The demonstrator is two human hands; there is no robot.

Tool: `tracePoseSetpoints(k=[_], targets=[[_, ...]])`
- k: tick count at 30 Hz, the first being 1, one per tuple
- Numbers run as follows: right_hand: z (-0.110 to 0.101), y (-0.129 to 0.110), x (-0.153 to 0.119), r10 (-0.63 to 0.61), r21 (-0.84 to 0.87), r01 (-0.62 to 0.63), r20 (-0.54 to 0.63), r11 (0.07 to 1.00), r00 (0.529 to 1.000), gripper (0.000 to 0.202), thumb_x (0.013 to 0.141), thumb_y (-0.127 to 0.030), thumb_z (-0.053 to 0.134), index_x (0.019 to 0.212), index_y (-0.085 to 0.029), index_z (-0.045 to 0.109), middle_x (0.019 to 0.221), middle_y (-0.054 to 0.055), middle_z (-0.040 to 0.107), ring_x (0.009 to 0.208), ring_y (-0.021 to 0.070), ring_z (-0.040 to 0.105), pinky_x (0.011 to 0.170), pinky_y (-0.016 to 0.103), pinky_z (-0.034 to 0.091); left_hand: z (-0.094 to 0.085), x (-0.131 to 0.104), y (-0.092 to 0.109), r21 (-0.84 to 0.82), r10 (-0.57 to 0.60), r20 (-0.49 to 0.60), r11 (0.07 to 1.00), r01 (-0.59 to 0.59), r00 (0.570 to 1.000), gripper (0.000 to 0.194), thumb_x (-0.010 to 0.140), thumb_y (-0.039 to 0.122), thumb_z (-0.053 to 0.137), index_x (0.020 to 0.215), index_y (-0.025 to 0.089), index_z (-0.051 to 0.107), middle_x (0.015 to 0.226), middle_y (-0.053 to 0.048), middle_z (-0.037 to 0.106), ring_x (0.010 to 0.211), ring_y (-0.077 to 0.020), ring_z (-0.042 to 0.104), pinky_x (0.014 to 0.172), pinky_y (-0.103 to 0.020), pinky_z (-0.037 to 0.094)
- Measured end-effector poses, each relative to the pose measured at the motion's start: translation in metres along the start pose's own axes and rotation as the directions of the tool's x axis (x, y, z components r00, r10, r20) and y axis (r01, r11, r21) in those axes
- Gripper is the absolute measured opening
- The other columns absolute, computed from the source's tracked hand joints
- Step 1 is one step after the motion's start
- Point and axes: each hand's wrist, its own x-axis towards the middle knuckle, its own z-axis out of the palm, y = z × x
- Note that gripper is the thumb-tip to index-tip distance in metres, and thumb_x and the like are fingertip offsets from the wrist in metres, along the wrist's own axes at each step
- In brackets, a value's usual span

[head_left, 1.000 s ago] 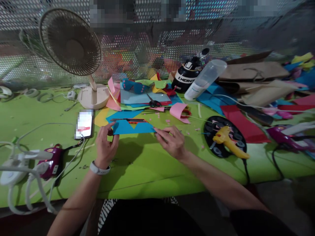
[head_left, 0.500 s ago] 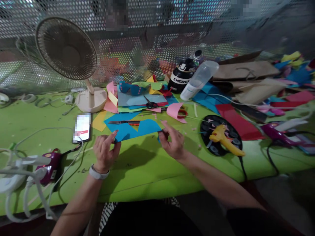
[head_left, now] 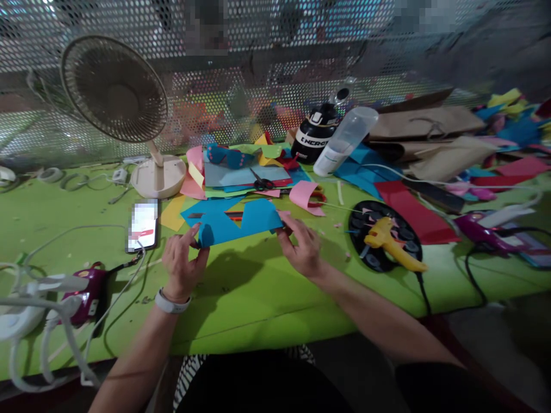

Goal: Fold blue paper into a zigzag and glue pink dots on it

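A blue paper piece (head_left: 235,229) with a V-shaped notch in its upper edge is held up between my two hands above the green table. My left hand (head_left: 183,261) pinches its left end between thumb and fingers. At the right end, my right hand (head_left: 300,244) grips the paper's corner with its fingertips. Behind the held piece, another blue sheet (head_left: 215,205) lies on the table, with a dark and orange cutting tool (head_left: 235,215) partly hidden by the held paper. A curled pink paper (head_left: 305,196) lies beyond my right hand.
A fan (head_left: 159,175) and phone (head_left: 143,225) are at left, near a purple glue gun (head_left: 84,295). Scissors (head_left: 262,183) lie on stacked paper. Bottles (head_left: 316,135) stand behind. A yellow glue gun (head_left: 390,244) rests on a black tray (head_left: 364,221) at right.
The held blue paper has tilted and bent at both ends, and its notch shows more clearly. It now covers more of the cutting tool. Both hands stay in nearly the same place.
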Motion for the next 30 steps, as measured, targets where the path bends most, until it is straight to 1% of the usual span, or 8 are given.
tracePoseSetpoints(k=[3,7,10,16,20,25,27,30], targets=[[0.0,0.001,-0.001,0.013,-0.037,-0.012,0.019,0.999,1.0,0.045,0.095,-0.023,0.05,0.14,-0.023,0.047,0.105,0.011,0.073,0.074,0.019,0.071,0.071,0.031,0.058,0.001,0.0,-0.001,-0.019,-0.032,0.008,0.999,0.032,0.999,0.037,0.078,0.02,0.064,0.115,0.02,0.062,0.07,0.0,0.06,0.066,-0.0152,0.058,0.069,-0.031,0.048],[0.001,0.0,0.0,-0.036,-0.027,0.036,-0.004,0.999,0.999,0.049,0.094,-0.019,0.053,0.141,-0.024,0.045,0.104,0.009,0.074,0.072,0.0178,0.071,0.068,0.029,0.058,0.001,-0.001,-0.002,-0.015,-0.005,-0.007,1.0,0.004,1.0,0.039,0.079,0.019,0.063,0.118,0.02,0.06,0.072,0.0,0.061,0.067,-0.0154,0.059,0.071,-0.031,0.049],[0.001,0.0,0.0,-0.022,-0.015,0.022,0.003,1.0,1.0,0.047,0.093,-0.02,0.054,0.14,-0.023,0.048,0.102,0.009,0.074,0.072,0.0172,0.07,0.067,0.028,0.058,0.0,0.0,0.0,-0.02,-0.058,0.005,0.998,0.058,0.998,0.038,0.079,0.02,0.062,0.117,0.02,0.061,0.073,0.0,0.062,0.068,-0.0159,0.061,0.073,-0.032,0.05],[0.004,-0.001,-0.001,0.026,0.023,-0.029,0.102,0.999,0.994,0.033,0.094,-0.024,0.054,0.125,-0.02,0.062,0.078,0.005,0.073,0.057,0.013,0.063,0.06,0.025,0.056,0.0,0.004,0.003,-0.019,-0.152,0.013,0.988,0.153,0.988,0.032,0.08,0.02,0.06,0.112,0.02,0.065,0.073,0.0,0.061,0.068,-0.0159,0.059,0.075,-0.031,0.049],[0.005,-0.004,-0.001,0.007,0.046,-0.014,0.162,0.999,0.987,0.029,0.094,-0.02,0.05,0.119,-0.019,0.066,0.077,0.005,0.073,0.06,0.0124,0.064,0.059,0.023,0.054,0.004,0.005,-0.003,0.01,-0.184,0.083,0.983,0.184,0.979,0.021,0.084,0.023,0.059,0.103,0.021,0.069,0.072,-0.001,0.06,0.069,-0.0161,0.057,0.07,-0.029,0.046],[0.006,-0.004,-0.003,-0.035,0.056,0.025,0.172,0.998,0.985,0.027,0.093,-0.018,0.051,0.115,-0.018,0.068,0.078,0.005,0.073,0.059,0.0116,0.064,0.059,0.024,0.054,0.008,0.003,-0.014,0.014,-0.183,0.104,0.983,0.183,0.978,0.023,0.087,0.024,0.057,0.104,0.022,0.071,0.082,-0.004,0.062,0.076,-0.0182,0.059,0.075,-0.031,0.047],[0.007,-0.004,-0.005,-0.062,0.099,0.041,0.226,0.994,0.972,0.027,0.093,-0.02,0.051,0.114,-0.019,0.068,0.077,0.004,0.073,0.059,0.0114,0.064,0.059,0.024,0.054,0.01,0.002,-0.018,0.049,-0.164,0.119,0.986,0.159,0.979,0.024,0.086,0.024,0.057,0.107,0.021,0.07,0.087,-0.006,0.064,0.083,-0.0207,0.059,0.078,-0.035,0.046],[0.009,-0.004,-0.008,-0.156,0.223,0.078,0.359,0.972,0.92,0.027,0.093,-0.026,0.053,0.114,-0.02,0.067,0.074,0.002,0.073,0.059,0.0111,0.064,0.058,0.024,0.054,0.013,0.001,-0.023,0.153,-0.138,0.176,0.982,0.111,0.975,0.028,0.086,0.023,0.058,0.112,0.02,0.068,0.098,-0.01,0.065,0.094,-0.0249,0.059,0.083,-0.039,0.045]])
